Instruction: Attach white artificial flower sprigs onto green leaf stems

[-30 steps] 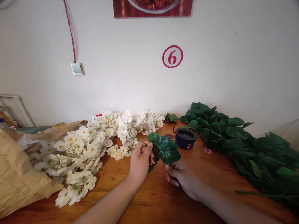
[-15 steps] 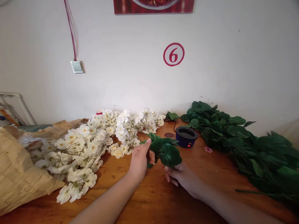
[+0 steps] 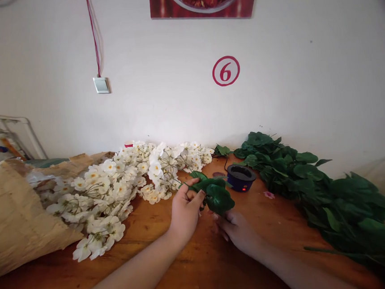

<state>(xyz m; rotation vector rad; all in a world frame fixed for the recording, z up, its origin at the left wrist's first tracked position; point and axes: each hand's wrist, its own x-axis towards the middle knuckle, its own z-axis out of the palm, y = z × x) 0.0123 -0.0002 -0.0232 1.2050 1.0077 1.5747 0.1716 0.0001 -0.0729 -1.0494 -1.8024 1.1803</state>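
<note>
The wooden table [image 3: 190, 270] is under it all, and its bare front part gives both arms room. The big pile of green leaves [image 3: 302, 171] lies along the right side, maybe so the right hand can reach it and the leaves don't mix with the flowers. The heap of white flowers [image 3: 115, 187] is on the left side and along the back. Some of it sits in the mouth of the brown paper bag [image 3: 19, 213], which may help stop the flowers from spreading out. The little blue pot [image 3: 238, 185] stands upright between the two heaps, just past the hands — a close spot, likely picked so it is easy to get to. Its red light [image 3: 244, 189] is on. A tiny pink flower [image 3: 269, 195] lies beside it.

Now the hands. The left hand [image 3: 185, 212] is closed in a pinch, thumb on one side and fingers on the other, with the small bunch of leaves [image 3: 220, 199] in it. That bunch is up over the middle of the table, in front of the pot, perhaps to see it well. The right hand [image 3: 238, 230] has its fingers curled in, right at the bunch's low edge — but the tips are dark and partly hidden, so I can't tell if they grip anything.
</note>
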